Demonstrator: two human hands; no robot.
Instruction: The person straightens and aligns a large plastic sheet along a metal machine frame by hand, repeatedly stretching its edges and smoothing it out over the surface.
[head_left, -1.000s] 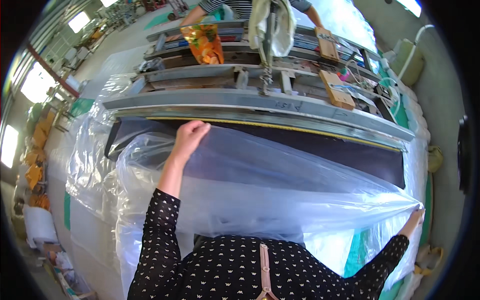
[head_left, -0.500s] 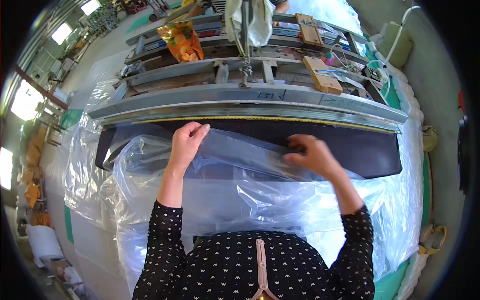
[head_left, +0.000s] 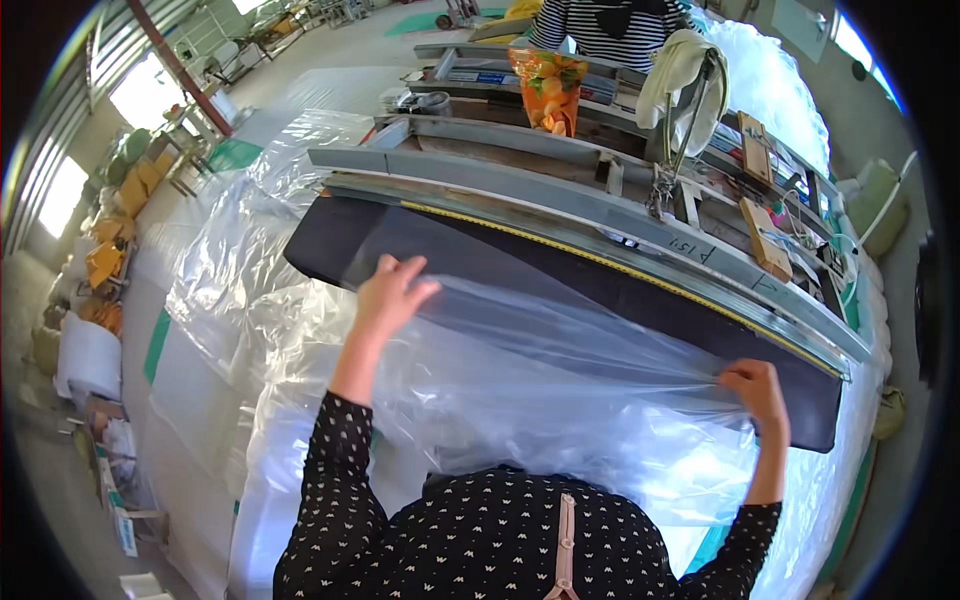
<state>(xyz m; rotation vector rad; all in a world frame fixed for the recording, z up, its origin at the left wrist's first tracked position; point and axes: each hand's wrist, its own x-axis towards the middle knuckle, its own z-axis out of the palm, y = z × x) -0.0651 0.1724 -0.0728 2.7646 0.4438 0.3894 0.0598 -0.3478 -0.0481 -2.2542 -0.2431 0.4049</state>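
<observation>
A sheet of clear plastic film stretches across the front of a long black padded ledge and hangs down toward my body. My right hand is closed on the film near the ledge's right end, and the film gathers into creases at its fingers. Toward the ledge's left end my left hand is at the film's upper edge, its fingers spread and slightly blurred. A yellow measuring tape runs along the ledge's back edge, below a long metal bar.
Behind the bar is a metal frame with an orange bag, a pale cloth over an upright lever, and wooden blocks near wires. A person in a striped top is on the far side. More crumpled film lies at left.
My right hand has moved to the right and now pulls the film taut. The fingers of my left hand have spread from a pinch. The whole view has turned and shifted left.
</observation>
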